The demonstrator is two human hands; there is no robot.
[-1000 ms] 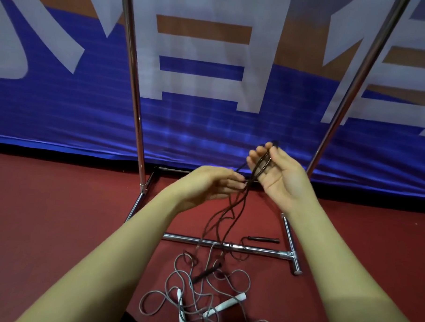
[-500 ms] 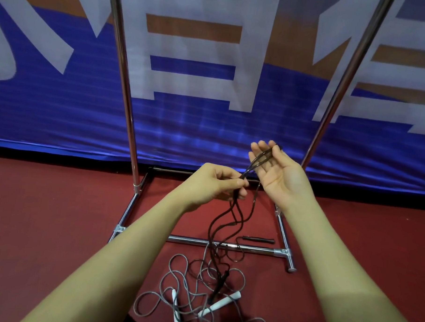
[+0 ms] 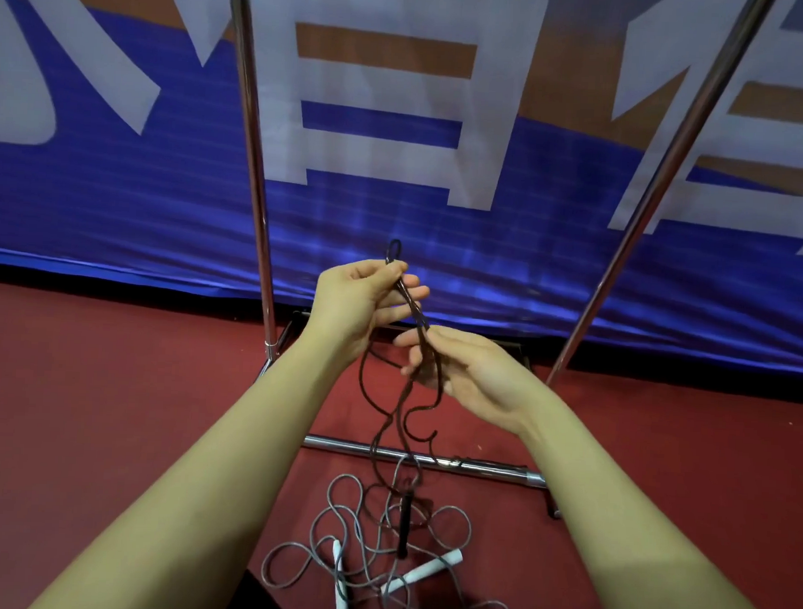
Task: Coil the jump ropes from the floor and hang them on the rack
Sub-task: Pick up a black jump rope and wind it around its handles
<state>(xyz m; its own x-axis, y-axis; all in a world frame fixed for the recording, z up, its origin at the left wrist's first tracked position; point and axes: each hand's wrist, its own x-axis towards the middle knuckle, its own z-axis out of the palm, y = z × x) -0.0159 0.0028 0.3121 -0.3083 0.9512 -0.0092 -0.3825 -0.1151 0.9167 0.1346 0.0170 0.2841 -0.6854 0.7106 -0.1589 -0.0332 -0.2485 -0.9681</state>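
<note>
Dark brown cord of one jump rope [image 3: 402, 396] runs between both of the person's hands, held up in front of the rack [image 3: 254, 159]. The left hand [image 3: 360, 302] sits higher and pinches the doubled cord between thumb and fingertips, so that a small loop stands just above the fingers. From there the strands slant down to the right hand [image 3: 461, 366], which lies lower and slightly nearer the camera, with its thumb and curled fingers closed round the bunch. Below the right hand several loose loops hang down in waves, crossing in front of the rack's chrome base bar [image 3: 429, 459]. The rope's black handle [image 3: 404, 525] hangs upright at the bottom of the strands, down among the grey coils; whether its tip touches the floor cannot be told.

On the red floor [image 3: 110, 406], just in front of the base bar and directly beneath the hands, a grey jump rope [image 3: 335, 522] lies in a loose tangle with its two white handles [image 3: 424, 572] among the coils. The rack's two chrome uprights rise either side of the hands, before a blue banner [image 3: 118, 209] with large white characters.
</note>
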